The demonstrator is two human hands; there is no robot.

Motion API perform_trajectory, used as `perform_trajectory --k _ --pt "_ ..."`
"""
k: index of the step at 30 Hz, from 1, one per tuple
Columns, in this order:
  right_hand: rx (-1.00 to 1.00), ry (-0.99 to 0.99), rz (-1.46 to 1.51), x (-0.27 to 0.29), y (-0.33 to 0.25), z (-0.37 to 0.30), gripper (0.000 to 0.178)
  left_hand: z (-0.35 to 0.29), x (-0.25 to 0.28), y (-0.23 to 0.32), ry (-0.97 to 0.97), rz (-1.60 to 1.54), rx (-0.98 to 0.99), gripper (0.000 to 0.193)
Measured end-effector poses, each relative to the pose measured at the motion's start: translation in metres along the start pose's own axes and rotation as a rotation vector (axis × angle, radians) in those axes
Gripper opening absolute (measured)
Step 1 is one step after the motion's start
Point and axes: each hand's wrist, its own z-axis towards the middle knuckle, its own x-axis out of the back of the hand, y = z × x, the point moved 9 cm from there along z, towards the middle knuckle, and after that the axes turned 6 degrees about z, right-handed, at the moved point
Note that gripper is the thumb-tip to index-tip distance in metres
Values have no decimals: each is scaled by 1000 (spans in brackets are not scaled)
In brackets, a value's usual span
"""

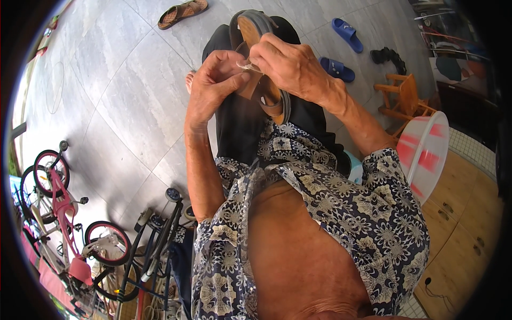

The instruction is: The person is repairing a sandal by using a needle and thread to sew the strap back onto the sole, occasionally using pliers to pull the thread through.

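A sandal [247, 29] with a tan insole and dark straps rests across my lap, over black trousers. My left hand [220, 80] is closed, thumb and fingers pinching the edge of the sandal's brown strap [246, 95]. From the other side my right hand [285, 64] closes in a pinch on whitish thread [248, 67] that shows between the two hands. The fingertips of my right hand are partly hidden behind its knuckles. Below it, the sandal's buckled heel end lies against my thigh.
On the grey tiled floor lie another brown sandal [183, 13], blue slippers [348, 35] and dark footwear [389, 58]. A small wooden stool [401, 96] and a red-and-white tub [424, 152] stand at right, by wooden cabinets [453, 213]. Bicycles [64, 208] and a folded wheeled frame [160, 234] stand at left.
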Motion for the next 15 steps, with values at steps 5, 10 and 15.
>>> perform_trajectory --k 5,10,15 --pt "-35 107 13 14 6 1 14 -3 3 -3 77 80 20 36" --pt "-97 74 49 21 1 -5 19 -4 3 -5 76 137 15 35" --pt "-150 -22 -7 -1 -5 -20 23 -5 1 -2 96 148 19 38"
